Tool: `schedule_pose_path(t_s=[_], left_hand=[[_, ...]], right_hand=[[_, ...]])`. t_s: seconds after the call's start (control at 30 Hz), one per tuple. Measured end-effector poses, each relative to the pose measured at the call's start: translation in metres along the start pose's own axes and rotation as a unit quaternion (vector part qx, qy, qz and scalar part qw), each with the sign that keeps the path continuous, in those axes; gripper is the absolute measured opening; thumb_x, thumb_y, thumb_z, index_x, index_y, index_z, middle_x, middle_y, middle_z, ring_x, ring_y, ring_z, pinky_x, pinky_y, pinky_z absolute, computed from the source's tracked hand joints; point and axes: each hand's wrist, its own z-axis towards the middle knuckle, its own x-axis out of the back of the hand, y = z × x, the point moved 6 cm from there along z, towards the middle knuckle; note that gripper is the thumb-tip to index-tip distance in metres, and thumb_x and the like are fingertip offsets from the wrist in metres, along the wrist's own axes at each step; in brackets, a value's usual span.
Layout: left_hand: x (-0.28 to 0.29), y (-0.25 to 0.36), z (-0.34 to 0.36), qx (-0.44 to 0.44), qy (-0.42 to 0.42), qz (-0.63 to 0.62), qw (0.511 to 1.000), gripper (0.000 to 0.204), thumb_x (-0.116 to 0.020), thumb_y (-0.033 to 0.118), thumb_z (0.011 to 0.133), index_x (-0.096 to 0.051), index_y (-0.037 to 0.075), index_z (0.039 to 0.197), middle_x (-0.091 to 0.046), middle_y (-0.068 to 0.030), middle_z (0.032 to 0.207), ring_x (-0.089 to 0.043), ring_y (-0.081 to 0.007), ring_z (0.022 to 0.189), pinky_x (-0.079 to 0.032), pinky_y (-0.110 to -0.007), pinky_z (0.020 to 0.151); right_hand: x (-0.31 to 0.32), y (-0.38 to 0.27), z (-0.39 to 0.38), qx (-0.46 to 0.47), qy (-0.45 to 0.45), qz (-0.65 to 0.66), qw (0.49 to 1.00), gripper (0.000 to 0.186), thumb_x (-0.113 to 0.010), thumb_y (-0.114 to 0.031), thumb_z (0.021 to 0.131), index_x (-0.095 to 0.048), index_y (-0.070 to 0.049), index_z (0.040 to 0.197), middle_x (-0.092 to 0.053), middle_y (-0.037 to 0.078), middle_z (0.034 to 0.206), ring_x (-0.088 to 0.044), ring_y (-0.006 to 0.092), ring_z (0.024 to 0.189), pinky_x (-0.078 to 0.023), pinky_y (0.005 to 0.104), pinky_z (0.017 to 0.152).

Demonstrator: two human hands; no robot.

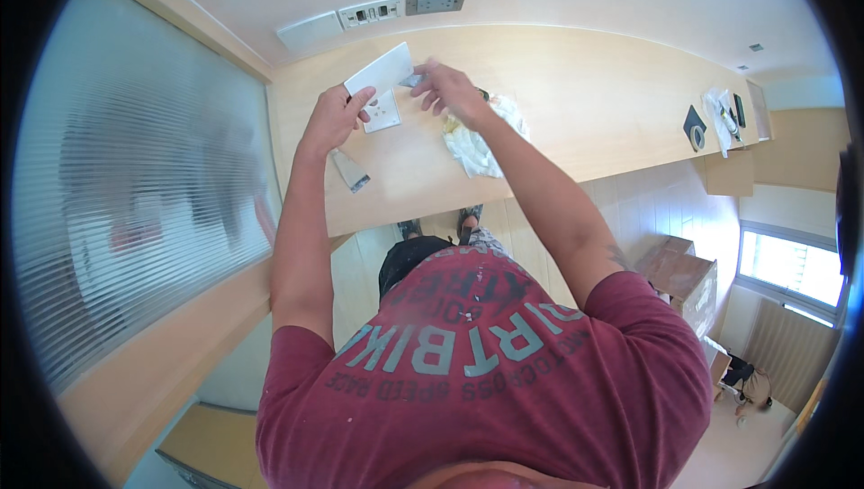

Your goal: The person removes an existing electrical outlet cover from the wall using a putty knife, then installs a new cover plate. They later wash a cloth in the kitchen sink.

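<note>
My left hand (pixel 342 118) grips a flat white plate (pixel 382 68) by its lower left edge, thumb across its face. Behind and below it, a second white plate (pixel 383 118) with holes shows over the desk. My right hand (pixel 445 93), slightly blurred, is beside the upper plate with fingers curled at a small grey flat piece (pixel 411 80), which it seems to pinch. A scraper (pixel 351 174) lies on the desk below my left hand. A crumpled white plastic bag (pixel 479 145) is under my right forearm, with something dark at its top.
The long wooden desk (pixel 603 84) runs along a wall with switch and socket panels (pixel 370 12). A ribbed glass partition (pixel 153 183) borders the left. Tape (pixel 695 136), plastic (pixel 720 116) and dark items sit at the desk's right. Wooden boxes (pixel 684 287) stand below, right.
</note>
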Motion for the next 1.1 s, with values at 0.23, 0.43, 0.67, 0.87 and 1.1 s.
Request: schedule_pose_path(t_s=[0.23,0.43,0.67,0.87,1.1], left_hand=[[0.026,0.003,0.051,-0.097,0.139,0.163,0.972,0.039,-0.069,0.03,0.096,-0.066,-0.001,0.118,-0.074,-0.0154,0.091,-0.073,-0.0265,0.078,-0.056,-0.041,0.075],[0.029,-0.002,0.069,-0.114,0.249,0.17,0.947,0.037,-0.073,0.028,0.094,-0.063,0.0,0.116,-0.075,-0.0167,0.095,-0.074,-0.0305,0.081,-0.055,-0.043,0.075],[0.024,-0.009,0.065,-0.151,0.271,0.087,0.947,0.026,-0.072,0.024,0.095,-0.069,0.003,0.108,-0.075,-0.0147,0.093,-0.075,-0.0279,0.08,-0.056,-0.039,0.072],[0.028,-0.015,0.082,-0.144,0.33,0.102,0.927,0.022,-0.071,0.023,0.094,-0.071,0.002,0.101,-0.075,-0.0162,0.09,-0.075,-0.0308,0.08,-0.056,-0.04,0.074],[0.033,-0.013,0.115,-0.119,0.348,0.173,0.914,0.023,-0.073,0.024,0.092,-0.074,0.002,0.097,-0.075,-0.0188,0.091,-0.073,-0.0348,0.08,-0.055,-0.041,0.075]], right_hand=[[-0.014,-0.022,0.029,0.131,0.087,-0.248,0.956,0.029,-0.066,-0.03,0.1,-0.068,-0.006,0.116,-0.073,0.013,0.085,-0.069,0.0202,0.07,-0.055,0.0339,0.066],[-0.008,-0.049,0.056,0.243,0.176,-0.333,0.894,0.028,-0.07,-0.031,0.095,-0.07,-0.006,0.109,-0.074,0.018,0.086,-0.071,0.0343,0.074,-0.056,0.0425,0.069],[-0.007,-0.049,0.054,0.2,0.184,-0.338,0.901,0.03,-0.068,-0.033,0.096,-0.07,-0.006,0.109,-0.074,0.018,0.087,-0.072,0.035,0.079,-0.055,0.0449,0.072],[-0.004,-0.045,0.07,0.195,0.189,-0.35,0.896,0.032,-0.066,-0.034,0.096,-0.072,-0.006,0.109,-0.075,0.02,0.092,-0.072,0.0377,0.084,-0.056,0.0459,0.077],[-0.004,-0.052,0.102,0.164,0.237,-0.402,0.869,0.027,-0.062,-0.032,0.098,-0.072,-0.007,0.103,-0.074,0.018,0.086,-0.072,0.0398,0.085,-0.056,0.0513,0.075]])
